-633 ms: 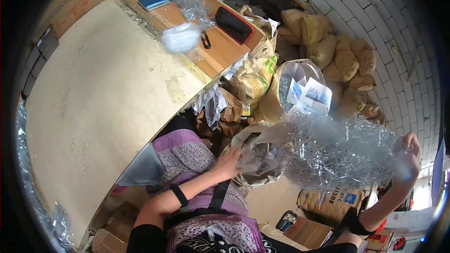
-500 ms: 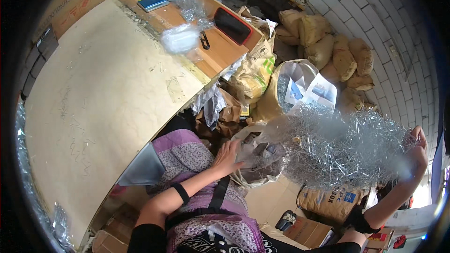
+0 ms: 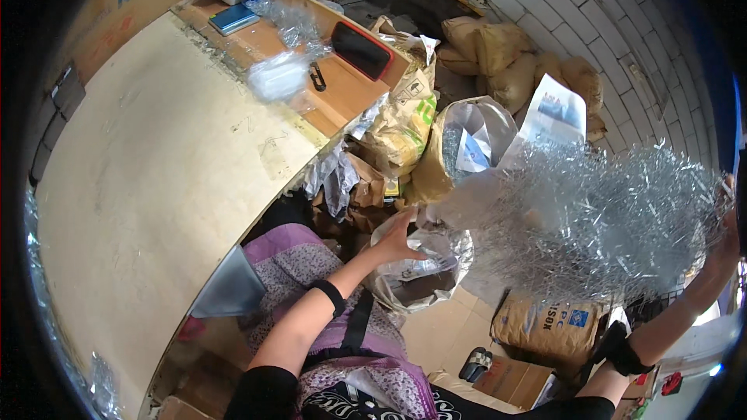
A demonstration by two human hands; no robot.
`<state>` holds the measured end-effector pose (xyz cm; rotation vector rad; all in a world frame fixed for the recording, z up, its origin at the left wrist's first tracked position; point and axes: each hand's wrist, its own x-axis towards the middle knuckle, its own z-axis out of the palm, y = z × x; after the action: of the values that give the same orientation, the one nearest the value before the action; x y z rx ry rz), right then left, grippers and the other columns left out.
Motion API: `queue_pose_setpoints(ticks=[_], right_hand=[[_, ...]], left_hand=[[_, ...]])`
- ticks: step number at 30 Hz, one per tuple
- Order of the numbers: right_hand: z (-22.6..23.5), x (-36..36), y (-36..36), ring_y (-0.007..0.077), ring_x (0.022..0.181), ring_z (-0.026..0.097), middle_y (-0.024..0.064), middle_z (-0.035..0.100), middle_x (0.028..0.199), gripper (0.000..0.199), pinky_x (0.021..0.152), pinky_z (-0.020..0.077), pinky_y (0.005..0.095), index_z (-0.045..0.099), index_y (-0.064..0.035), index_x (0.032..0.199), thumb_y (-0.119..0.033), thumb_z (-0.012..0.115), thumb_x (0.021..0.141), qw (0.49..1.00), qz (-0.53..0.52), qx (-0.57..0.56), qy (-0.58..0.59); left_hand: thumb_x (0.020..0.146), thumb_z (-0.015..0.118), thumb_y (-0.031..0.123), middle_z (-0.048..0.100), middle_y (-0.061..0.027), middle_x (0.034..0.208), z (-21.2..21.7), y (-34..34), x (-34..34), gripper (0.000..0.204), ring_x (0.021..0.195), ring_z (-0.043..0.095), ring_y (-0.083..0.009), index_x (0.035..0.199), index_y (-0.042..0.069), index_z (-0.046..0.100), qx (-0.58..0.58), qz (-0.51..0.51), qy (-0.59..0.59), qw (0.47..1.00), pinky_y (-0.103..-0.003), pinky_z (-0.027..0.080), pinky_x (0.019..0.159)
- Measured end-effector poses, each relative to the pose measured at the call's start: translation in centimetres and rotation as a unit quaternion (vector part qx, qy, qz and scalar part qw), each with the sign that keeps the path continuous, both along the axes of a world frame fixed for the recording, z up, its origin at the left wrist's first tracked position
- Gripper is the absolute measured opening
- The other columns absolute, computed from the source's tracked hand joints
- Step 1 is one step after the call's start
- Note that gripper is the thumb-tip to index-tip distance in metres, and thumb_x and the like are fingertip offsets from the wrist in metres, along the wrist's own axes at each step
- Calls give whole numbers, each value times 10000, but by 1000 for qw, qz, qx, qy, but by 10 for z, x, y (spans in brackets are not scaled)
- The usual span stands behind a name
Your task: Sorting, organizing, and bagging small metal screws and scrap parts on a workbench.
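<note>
A big tangled bundle of thin silvery metal pieces (image 3: 615, 218) hangs in front of me on the right, seemingly inside a clear plastic bag. My right hand (image 3: 727, 206) is at its far right side, fingers closed on the edge of the bundle. My left hand (image 3: 395, 243) is over the rim of a white bag (image 3: 457, 264) standing below, with thumb and fingers apart in a curve. Crumpled clear plastic shows inside that bag. A printed white sheet (image 3: 556, 113) stands up behind the bundle.
On the left is a pale worktable (image 3: 156, 155) with a wooden shelf (image 3: 334, 93) holding a red-edged phone (image 3: 362, 50). A tan sack (image 3: 440, 144), partly filled with silvery pieces, stands ahead. Filled sacks (image 3: 510, 54) lie by the brick wall; slippers (image 3: 476, 364) and a carton (image 3: 513, 383) are below.
The silvery bundle has shifted right and up with my right hand. My left hand has moved slightly, its fingers now wider apart, and the white bag's mouth shows more openly. The printed sheet has risen.
</note>
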<state>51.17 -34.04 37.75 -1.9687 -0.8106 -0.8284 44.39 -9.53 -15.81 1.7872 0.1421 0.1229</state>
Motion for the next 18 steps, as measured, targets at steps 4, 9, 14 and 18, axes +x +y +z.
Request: queue_pose_setpoints(ticks=[4,9,14,18], right_hand=[[-2,-9,-1,249,848,562,138,585,861,240,799,437,389,528,2,909,-159,545,731,999,-4,19,-40],[-7,-9,-7,232,788,533,127,567,827,215,741,415,373,522,-2,883,-142,552,723,998,13,39,-37],[-3,-17,4,215,728,504,116,549,794,191,683,394,357,516,-6,858,-125,559,715,998,46,46,-25],[-1,-20,16,201,680,482,107,535,767,173,637,376,344,511,-9,837,-112,565,709,994,89,63,-10]], left_hand=[[638,834,457,105,-218,1538,6,-4,7,1258,1427,131,-323,1483,7,18,-26,-38,17,999,-382,165,1154],[646,823,343,232,-245,1479,22,-3,0,1169,1385,238,-341,1475,-4,75,-63,59,-40,995,-384,216,1130],[687,811,306,216,-233,1491,43,3,8,1135,1383,248,-337,1482,17,53,-134,68,-38,988,-389,241,1116],[747,795,280,119,-198,1534,59,-1,4,1095,1393,227,-330,1503,94,25,-168,41,-24,985,-406,253,1111]])
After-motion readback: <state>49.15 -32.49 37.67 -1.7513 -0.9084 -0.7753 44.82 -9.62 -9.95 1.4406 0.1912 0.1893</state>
